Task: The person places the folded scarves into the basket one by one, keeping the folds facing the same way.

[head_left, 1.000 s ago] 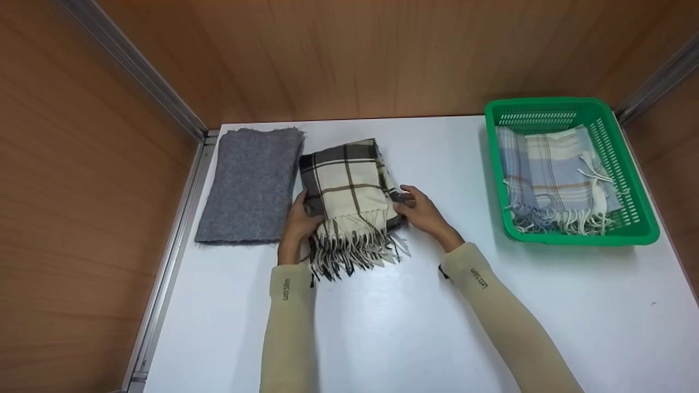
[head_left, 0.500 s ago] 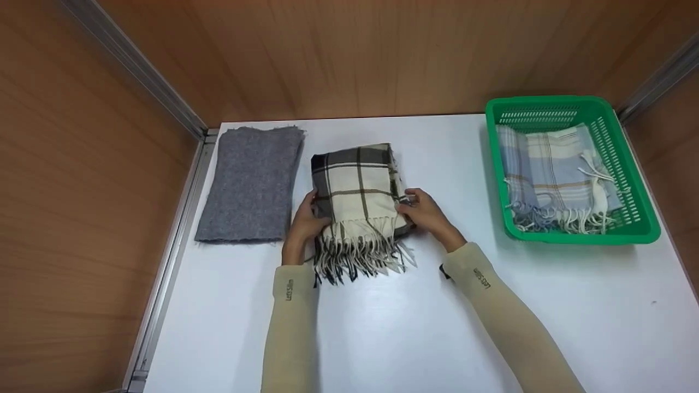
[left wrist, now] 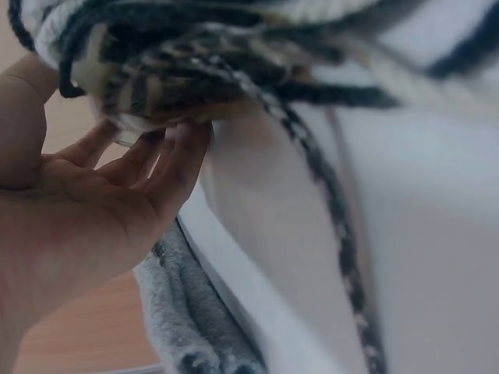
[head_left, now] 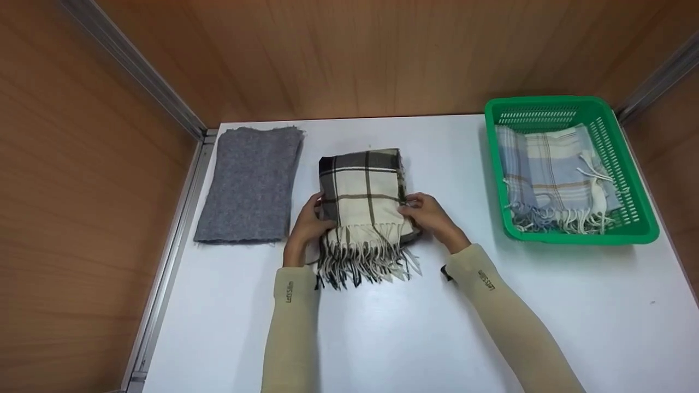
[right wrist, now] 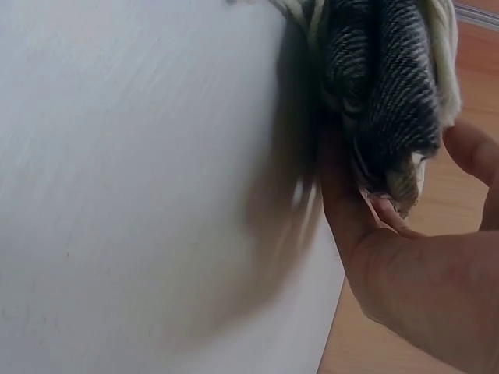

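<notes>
A folded plaid scarf (head_left: 366, 199) in cream, grey and black lies at the middle of the table, its fringe toward the person. My left hand (head_left: 308, 225) grips its left edge, thumb on top; in the left wrist view, the fingers of the left hand (left wrist: 101, 187) reach under the folded cloth (left wrist: 148, 86). At the scarf's right edge, my right hand (head_left: 431, 215) pinches the layers between thumb and fingers. The right wrist view has the right hand (right wrist: 413, 249) around the dark folded end (right wrist: 390, 86), fingers beneath it.
A folded grey cloth (head_left: 248, 185) lies left of the plaid scarf on the white table (head_left: 377, 338). At the right stands a green basket (head_left: 584, 238) holding a light blue and cream fringed scarf (head_left: 562, 169). Wooden panels (head_left: 349, 60) rise behind the table and at both sides.
Both hands have shifted the plaid scarf right and a little toward the person, keeping hold of its edges. It now lies farther from the grey cloth and looks straighter.
</notes>
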`<state>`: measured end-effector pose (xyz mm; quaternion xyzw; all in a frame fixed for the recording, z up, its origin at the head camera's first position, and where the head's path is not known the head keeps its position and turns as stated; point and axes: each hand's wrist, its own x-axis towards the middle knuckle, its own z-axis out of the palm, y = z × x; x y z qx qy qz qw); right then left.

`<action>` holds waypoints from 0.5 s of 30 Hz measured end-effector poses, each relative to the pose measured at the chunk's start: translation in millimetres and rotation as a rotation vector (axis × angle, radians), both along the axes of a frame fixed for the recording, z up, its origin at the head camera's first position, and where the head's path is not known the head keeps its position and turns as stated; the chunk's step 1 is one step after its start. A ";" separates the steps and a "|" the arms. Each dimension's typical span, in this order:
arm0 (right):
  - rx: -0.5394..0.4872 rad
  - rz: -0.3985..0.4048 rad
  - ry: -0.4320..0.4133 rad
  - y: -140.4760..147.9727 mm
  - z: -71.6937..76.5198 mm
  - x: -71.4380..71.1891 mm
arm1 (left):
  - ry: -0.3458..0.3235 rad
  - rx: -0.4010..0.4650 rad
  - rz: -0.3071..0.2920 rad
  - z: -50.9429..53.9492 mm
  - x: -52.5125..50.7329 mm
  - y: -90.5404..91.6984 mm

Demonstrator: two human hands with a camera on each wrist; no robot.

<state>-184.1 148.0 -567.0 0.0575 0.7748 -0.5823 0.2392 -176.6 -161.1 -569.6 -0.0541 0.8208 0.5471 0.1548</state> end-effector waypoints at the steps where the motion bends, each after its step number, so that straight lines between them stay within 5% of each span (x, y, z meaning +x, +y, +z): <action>1: 0.000 0.009 -0.004 0.9 0.8 0.0 | -0.007 0.016 -0.003 -0.3 0.2 0.1; 15: -0.109 0.037 -0.106 18.7 4.6 -3.3 | -0.065 0.134 0.012 0.5 1.6 2.8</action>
